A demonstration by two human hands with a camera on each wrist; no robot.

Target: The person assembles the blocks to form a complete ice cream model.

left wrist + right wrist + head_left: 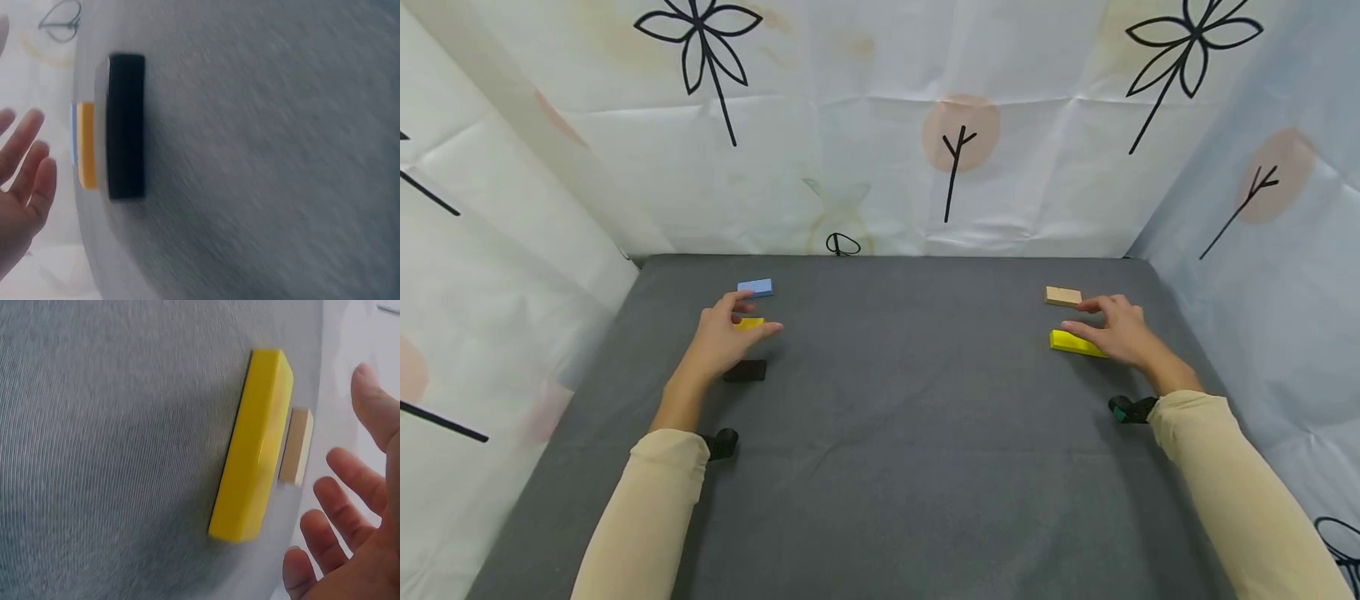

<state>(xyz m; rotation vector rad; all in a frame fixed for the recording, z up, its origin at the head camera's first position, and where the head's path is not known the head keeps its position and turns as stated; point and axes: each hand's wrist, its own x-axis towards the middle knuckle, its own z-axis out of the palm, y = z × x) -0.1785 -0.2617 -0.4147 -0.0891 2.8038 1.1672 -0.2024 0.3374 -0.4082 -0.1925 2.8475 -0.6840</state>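
Two open hands, holding nothing: left hand (724, 337) hovers over small yellow rectangular block (749, 323) between blue block (756, 287) and black block (746, 371), right hand (1116, 332) over long yellow block (1077, 343) near tan wooden block (1063, 296) on grey tabletop (895, 400); risk: spread fingers nudging neighbours.

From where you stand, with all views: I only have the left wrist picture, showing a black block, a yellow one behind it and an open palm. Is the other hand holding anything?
Observer: No. The right hand is open above a long yellow block, gripping nothing.
Operator: Anything else on that side?
Observer: A tan block lies just beyond the fingers.
Operator: How many blocks lie near the left hand?
Observer: Three: blue block, small yellow block, black block. The left hand is open over them.
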